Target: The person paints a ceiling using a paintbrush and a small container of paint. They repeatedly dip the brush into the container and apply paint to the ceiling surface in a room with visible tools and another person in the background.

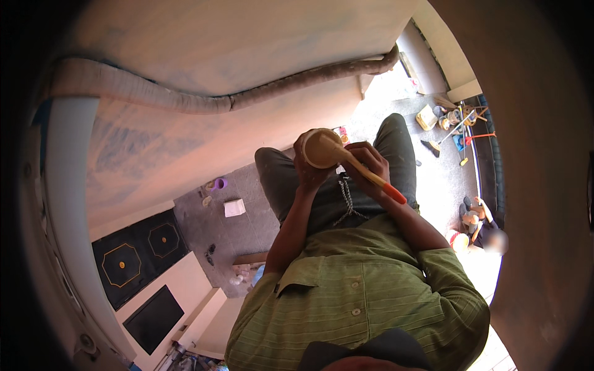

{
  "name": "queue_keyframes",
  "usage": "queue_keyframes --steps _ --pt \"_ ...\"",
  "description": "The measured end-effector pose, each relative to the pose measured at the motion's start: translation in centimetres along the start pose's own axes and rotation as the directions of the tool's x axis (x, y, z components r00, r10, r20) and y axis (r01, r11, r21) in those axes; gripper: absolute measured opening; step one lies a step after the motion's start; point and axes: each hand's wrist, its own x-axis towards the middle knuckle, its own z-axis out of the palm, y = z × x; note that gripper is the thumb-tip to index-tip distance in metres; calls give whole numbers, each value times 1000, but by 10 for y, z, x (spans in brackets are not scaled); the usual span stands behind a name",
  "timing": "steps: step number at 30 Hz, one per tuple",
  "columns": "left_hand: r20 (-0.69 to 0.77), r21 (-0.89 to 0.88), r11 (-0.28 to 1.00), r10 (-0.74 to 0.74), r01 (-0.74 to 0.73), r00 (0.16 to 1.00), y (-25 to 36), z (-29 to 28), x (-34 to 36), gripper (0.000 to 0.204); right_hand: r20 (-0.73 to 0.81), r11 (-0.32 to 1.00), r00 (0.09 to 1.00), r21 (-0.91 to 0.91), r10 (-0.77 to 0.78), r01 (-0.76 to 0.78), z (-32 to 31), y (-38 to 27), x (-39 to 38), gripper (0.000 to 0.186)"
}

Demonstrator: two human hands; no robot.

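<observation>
Head view. The left hand (305, 167) is curled round the side of a pale, cream-coloured round container (317, 153), its open mouth facing the camera. The right hand (371, 159) is closed on a long wooden handle with a red-orange end (367, 174); the handle slants from the container's mouth, at upper left, toward the right forearm at lower right. Whatever tool head it bears cannot be made out. Both hands are near each other; container and handle are in front of the person's dark trousers (396, 145), between the knees. A black-and-white braided cord (348, 201) hangs at the waist, below a green button-up shirt (346, 278).

Surroundings: a long, brownish tube-like band (272, 91) runs along the pinkish wall (204, 145). On the grey floor at left: a purple round vessel (220, 183) and, near it, a white rectangular object (234, 208). At lower left, black panels with gold octagonal outlines (133, 263). Upper right: a dark-headed broom (431, 148) near a yellowish square-sided container (426, 117). Right edge: another person (484, 224), low down, well apart.
</observation>
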Motion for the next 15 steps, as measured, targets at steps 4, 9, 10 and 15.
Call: queue_keyframes --steps 4,9,10,15 --pt "-31 -94 994 -65 62 997 -3 4 -2 94 -10 998 1000 59 -25 25 -5 -1 0 23" --pt "8 8 1000 -18 18 1000 -1 -1 1 95 6 999 1000 43 -20 20 -4 1 -3 21" --pt "-3 28 999 -30 31 1000 -3 -2 -1 96 -35 997 999 61 -35 37 -5 -4 -1 20" --pt "-36 -84 995 -50 47 998 -7 1 -3 96 48 998 999 57 -11 8 -3 -1 -1 19"
